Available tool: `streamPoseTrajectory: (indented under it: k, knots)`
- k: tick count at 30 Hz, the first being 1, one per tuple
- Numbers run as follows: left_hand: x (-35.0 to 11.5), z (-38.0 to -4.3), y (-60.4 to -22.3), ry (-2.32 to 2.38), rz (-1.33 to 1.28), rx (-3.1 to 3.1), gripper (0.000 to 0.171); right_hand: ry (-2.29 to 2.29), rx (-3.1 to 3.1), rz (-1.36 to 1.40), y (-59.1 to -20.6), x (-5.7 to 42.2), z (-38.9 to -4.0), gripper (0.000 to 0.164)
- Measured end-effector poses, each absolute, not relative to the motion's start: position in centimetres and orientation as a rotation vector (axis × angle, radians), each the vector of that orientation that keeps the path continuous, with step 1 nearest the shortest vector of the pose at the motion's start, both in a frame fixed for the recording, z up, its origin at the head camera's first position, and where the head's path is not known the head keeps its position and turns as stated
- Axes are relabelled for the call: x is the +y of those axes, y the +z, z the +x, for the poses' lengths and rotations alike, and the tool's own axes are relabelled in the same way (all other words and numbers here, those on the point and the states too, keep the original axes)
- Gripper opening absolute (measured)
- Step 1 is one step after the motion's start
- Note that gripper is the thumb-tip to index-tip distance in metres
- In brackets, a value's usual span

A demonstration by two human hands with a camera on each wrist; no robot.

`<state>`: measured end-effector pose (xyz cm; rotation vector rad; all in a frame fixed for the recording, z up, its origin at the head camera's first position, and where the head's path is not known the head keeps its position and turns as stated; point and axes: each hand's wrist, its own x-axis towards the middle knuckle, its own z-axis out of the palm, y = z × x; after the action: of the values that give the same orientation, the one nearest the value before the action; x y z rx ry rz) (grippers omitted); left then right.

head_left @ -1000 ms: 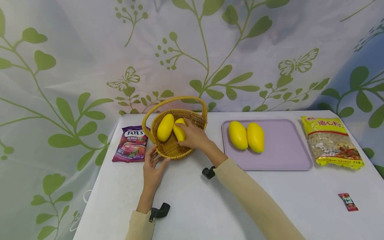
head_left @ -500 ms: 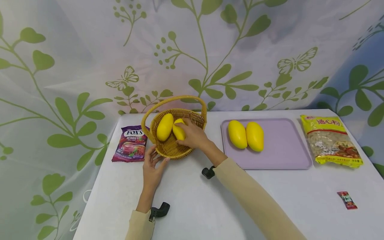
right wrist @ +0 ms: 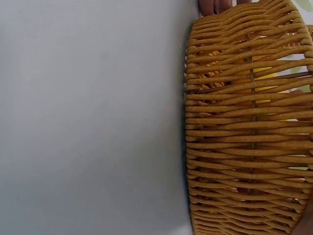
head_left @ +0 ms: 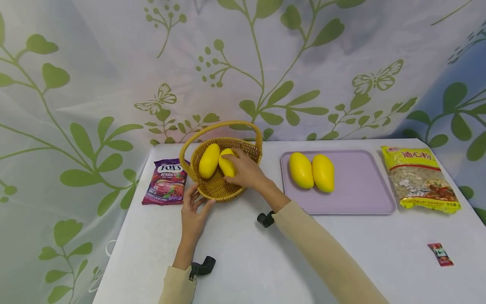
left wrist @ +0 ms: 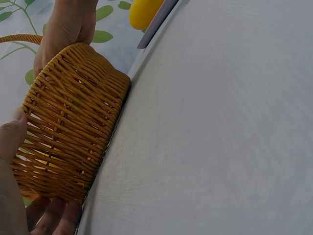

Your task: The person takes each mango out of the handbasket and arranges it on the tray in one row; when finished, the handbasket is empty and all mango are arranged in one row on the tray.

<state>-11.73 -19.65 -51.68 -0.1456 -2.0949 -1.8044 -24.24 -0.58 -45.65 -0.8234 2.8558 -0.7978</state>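
Observation:
A woven basket (head_left: 230, 196) with an arched handle stands at the back left of the white table. Inside it, a yellow mango (head_left: 209, 161) leans at the left, and beside it lies a second mango (head_left: 226, 164). My right hand (head_left: 247, 171) reaches over the basket's right rim and grips that second mango; its fingertips are partly hidden. At the front left of the basket, my left hand (head_left: 193, 218) holds the wicker wall. In the left wrist view its thumb (left wrist: 14, 131) is at the rim and its fingers (left wrist: 53, 215) curl against the side, low down.
A lilac tray (head_left: 364, 181) with two mangoes (head_left: 312, 172) lies right of the basket. A yellow pasta bag (head_left: 420, 179) is beyond it, and a small candy (head_left: 440, 254) sits at front right. A purple sweets bag (head_left: 166, 182) lies close left of the basket.
The mango in my right hand has shifted very slightly upward in the head view. My left hand and the basket have stayed in place.

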Motion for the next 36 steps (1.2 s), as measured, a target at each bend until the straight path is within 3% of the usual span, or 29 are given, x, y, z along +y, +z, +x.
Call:
streamPoseTrajectory:
  k: [17,36]
  knots:
    - [-19.5,-11.6,-51.3,-1.815,-0.158,-2.095,0.068,-0.986,2.892,-0.900,-44.5,0.9,-23.9,0.067]
    - [-19.4,-11.3,-50.7,-1.802,-0.151,-2.099,0.067,-1.189,2.959,-1.037,-41.2,4.7,-20.9,0.066]
